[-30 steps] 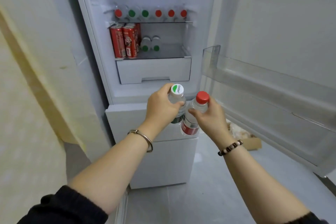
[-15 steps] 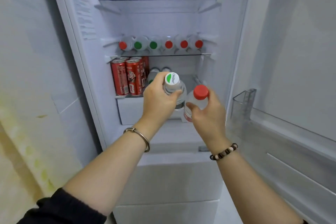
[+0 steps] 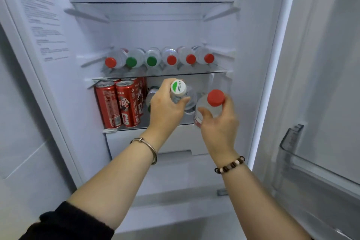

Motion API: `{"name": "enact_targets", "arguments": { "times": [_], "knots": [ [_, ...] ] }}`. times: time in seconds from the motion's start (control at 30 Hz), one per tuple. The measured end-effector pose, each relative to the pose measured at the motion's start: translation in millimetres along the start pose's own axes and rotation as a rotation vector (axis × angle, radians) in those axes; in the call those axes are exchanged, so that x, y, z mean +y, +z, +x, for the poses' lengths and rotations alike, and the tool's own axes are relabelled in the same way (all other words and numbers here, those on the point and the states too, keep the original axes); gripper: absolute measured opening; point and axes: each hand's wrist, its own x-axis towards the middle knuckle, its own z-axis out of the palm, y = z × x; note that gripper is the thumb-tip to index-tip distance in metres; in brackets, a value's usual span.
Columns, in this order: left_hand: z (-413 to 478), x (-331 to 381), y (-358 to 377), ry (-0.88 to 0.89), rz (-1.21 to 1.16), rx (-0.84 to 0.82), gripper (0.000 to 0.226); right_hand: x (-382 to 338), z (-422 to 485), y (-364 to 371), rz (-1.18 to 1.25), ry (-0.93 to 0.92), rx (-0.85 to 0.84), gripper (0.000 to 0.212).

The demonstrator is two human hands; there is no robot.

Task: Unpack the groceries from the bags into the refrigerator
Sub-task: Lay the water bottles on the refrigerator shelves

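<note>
My left hand (image 3: pixel 165 111) grips a clear water bottle with a white and green cap (image 3: pixel 178 86), held at the lower glass shelf (image 3: pixel 187 122) of the open refrigerator. Just to its right, my right hand (image 3: pixel 220 122) grips a second water bottle with a red cap (image 3: pixel 215 98) at the shelf's front edge. Both bottles point cap-first toward me. Behind my left hand lie other bottles, mostly hidden.
Red cola cans (image 3: pixel 118 103) stand at the left of the lower shelf. Several red- and green-capped bottles (image 3: pixel 152 60) lie in a row on the middle shelf. The top glass shelf (image 3: pixel 152 8) is bare. A white drawer (image 3: pixel 175 142) sits below; the door bin (image 3: pixel 315 163) is at right.
Both hands have lifted the two bottles from in front of the lower drawers up to the lower glass shelf. The view has closed in on the refrigerator.
</note>
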Motion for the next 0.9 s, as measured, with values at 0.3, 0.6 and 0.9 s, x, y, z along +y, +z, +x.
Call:
{"name": "enact_targets", "arguments": {
  "times": [0.3, 0.6, 0.9],
  "knots": [
    [20, -48, 14, 0.074, -0.009, -0.078, 0.037, 26, 20, 25, -0.099, 0.044, 0.127, 0.04],
    [31, -64, 26, 0.17, 0.039, -0.122, 0.051, 31, 28, 26, -0.21, 0.031, 0.062, 0.083],
    [34, -82, 35, 0.391, 0.318, -0.24, 0.037, 56, 13, 27, -0.407, 0.04, 0.0, 0.035]
  ]
}}
